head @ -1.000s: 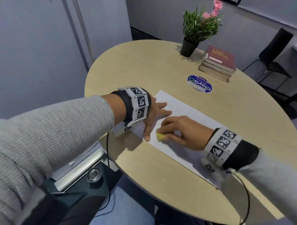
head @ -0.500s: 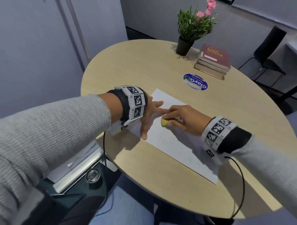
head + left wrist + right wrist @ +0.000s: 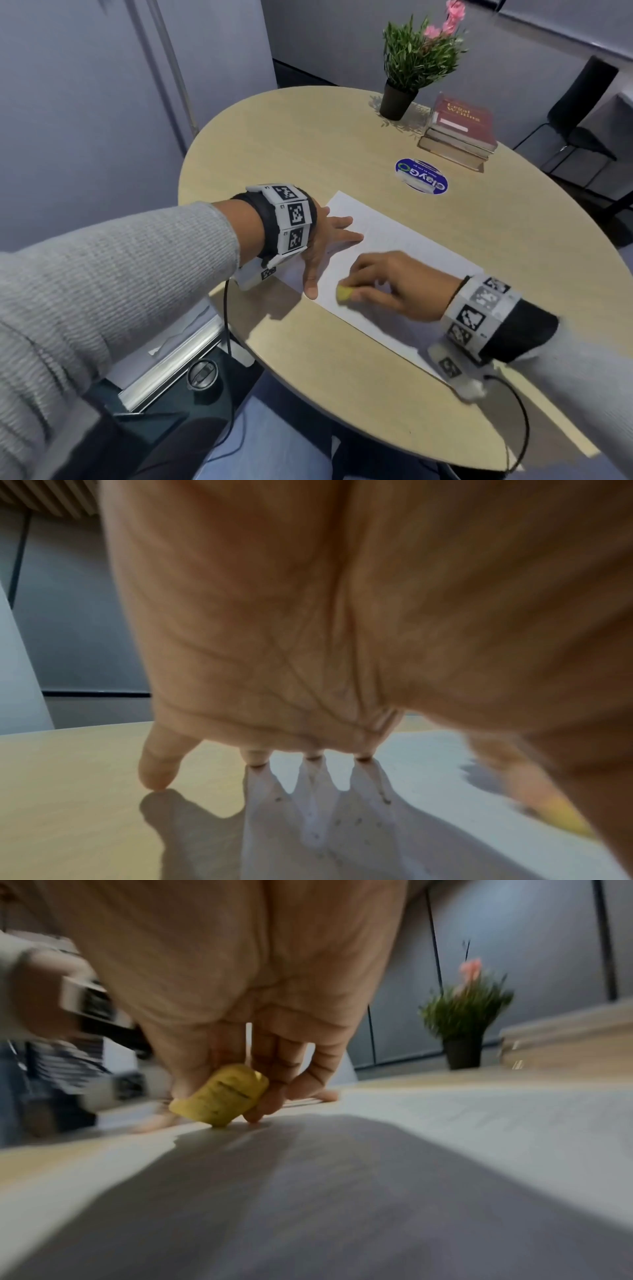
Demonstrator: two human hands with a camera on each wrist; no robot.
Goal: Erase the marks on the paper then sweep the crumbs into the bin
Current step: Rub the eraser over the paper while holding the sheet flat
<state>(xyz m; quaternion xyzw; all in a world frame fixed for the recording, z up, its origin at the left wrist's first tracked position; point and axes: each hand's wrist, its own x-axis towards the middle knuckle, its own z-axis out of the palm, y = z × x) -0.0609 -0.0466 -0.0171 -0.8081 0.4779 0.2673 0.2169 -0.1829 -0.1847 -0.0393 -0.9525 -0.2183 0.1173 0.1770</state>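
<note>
A white sheet of paper [image 3: 404,246] lies on the round wooden table [image 3: 308,144]. My left hand [image 3: 325,243] lies flat with spread fingers on the sheet's left end, pressing it down; small dark crumbs [image 3: 356,821] dot the paper [image 3: 428,772] below its fingers. My right hand [image 3: 387,284] pinches a yellow eraser [image 3: 343,294] and holds its lower end against the paper near the front edge, just right of my left thumb. In the right wrist view the eraser [image 3: 222,1096] sits between thumb and fingers, touching the paper [image 3: 479,1118].
A potted plant [image 3: 407,78] and a stack of books [image 3: 459,133] stand at the table's far side, with a blue round sticker [image 3: 421,176] in front of them. A dark bin [image 3: 171,421] sits on the floor below the table's left edge. A chair [image 3: 582,113] stands at the right.
My right hand has drawn the eraser back toward the paper's front edge, after pushing it away toward my left fingers half a second ago. The left hand stays pressed on the paper.
</note>
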